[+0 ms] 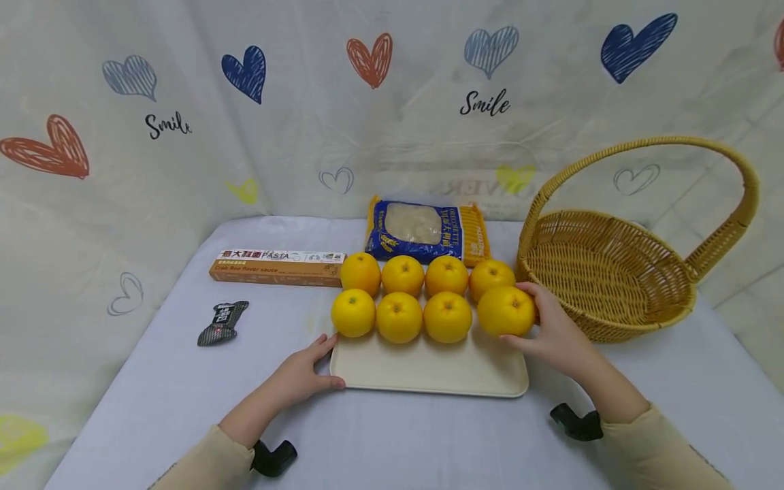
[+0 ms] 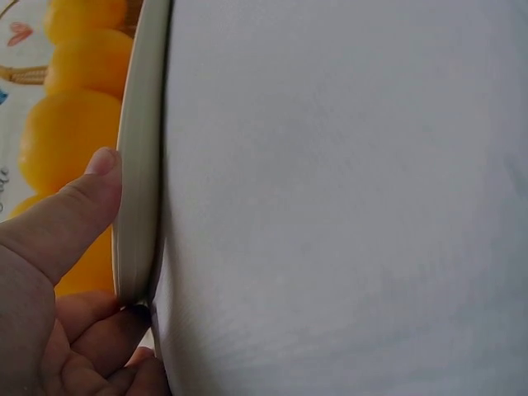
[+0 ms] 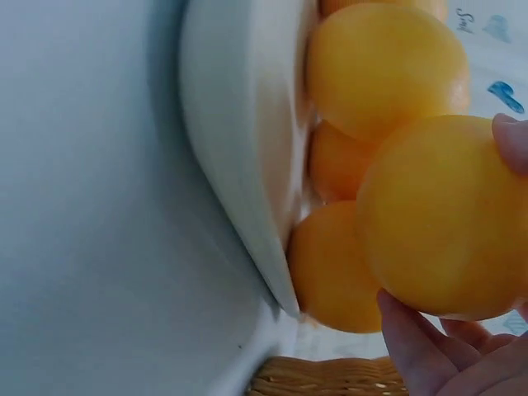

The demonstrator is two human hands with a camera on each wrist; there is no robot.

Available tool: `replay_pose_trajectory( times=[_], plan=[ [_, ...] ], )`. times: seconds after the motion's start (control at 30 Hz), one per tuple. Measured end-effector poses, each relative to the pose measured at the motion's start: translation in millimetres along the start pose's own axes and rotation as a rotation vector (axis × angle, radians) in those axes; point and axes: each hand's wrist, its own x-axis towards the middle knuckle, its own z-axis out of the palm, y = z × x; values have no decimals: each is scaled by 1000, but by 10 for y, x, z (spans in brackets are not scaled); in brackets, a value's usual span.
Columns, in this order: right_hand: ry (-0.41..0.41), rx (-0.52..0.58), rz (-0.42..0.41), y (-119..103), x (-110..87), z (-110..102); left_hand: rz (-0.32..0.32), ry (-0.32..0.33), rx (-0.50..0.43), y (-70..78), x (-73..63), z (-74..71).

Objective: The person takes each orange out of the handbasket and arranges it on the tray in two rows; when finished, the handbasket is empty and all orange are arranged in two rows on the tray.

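Observation:
My right hand (image 1: 554, 333) grips an orange (image 1: 506, 311) between thumb and fingers at the right end of the front row. In the right wrist view that held orange (image 3: 445, 219) is raised off the tray, overlapping another orange (image 3: 334, 268) behind it. Several more oranges (image 1: 399, 317) sit in two rows on the cream rectangular tray (image 1: 429, 371). At the tray's near left corner, my left hand (image 1: 300, 376) holds the edge. The left wrist view has its thumb along the tray rim (image 2: 139, 181), with the other fingers bent at the corner.
A wicker basket (image 1: 612, 272) with a tall handle stands right of the tray. Behind the oranges lie a blue and yellow pasta bag (image 1: 422, 228) and, further left, a long pasta box (image 1: 275, 269). A small black packet (image 1: 222, 323) lies on the white tablecloth at left.

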Motion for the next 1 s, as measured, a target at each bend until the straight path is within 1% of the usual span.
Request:
replay_pose_trajectory(
  times=[0.1, 0.2, 0.5, 0.8, 1.0],
  plan=[
    [-37, -24, 26, 3, -7, 54, 1, 3, 2, 0, 3, -4],
    [-52, -44, 37, 7, -5, 93, 3, 5, 4, -1, 8, -5],
    [-49, -63, 48, 48, 6, 168, -3, 4, 13, -9, 21, -2],
    [-53, -45, 74, 71, 4, 183, -7, 3, 7, -1, 20, -10],
    [-65, -52, 81, 75, 4, 185, -7, 6, -1, -5, 25, -1]
  ],
)
